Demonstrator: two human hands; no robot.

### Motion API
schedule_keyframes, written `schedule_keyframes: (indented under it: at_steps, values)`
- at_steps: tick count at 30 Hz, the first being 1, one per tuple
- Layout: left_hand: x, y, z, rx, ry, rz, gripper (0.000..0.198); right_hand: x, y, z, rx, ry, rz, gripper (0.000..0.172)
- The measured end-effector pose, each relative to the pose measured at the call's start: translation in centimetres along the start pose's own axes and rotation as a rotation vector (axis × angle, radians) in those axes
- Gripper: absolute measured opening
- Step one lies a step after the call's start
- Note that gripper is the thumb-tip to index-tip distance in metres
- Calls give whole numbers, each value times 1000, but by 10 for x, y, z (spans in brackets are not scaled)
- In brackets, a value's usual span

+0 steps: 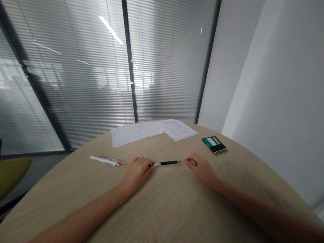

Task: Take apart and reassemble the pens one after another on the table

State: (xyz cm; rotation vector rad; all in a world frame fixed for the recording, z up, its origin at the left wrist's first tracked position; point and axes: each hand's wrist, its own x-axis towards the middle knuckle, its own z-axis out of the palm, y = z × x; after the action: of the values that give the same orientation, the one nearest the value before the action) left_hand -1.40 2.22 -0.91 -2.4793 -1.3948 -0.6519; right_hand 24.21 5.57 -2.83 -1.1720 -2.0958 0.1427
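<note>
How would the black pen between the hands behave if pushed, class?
The black pen looks slim and round, so it would probably roll on the smooth wooden table. It seems rigid and likely light. Its thin tip, by the right hand, may be fragile.

A hand can pass along the wooden worktop (172, 209) between the black pen (163, 163) and the papers (154, 132). Blocking leftward moves, the pink and white pens (107, 160) lie just beside the left hand (136, 173); the row of coloured pens (215, 145) lies well beyond the right hand (201, 166).
</note>
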Motion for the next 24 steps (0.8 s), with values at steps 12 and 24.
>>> schedule_keyframes:
  at_steps: [12,24]
  values:
    - [-1,-1,2,-8,-14,39,16,0,-3,-1,29,-31,-37,10]
    - [-1,2,0,-13,12,125,16,-4,-5,-2,151,-57,-120,10]
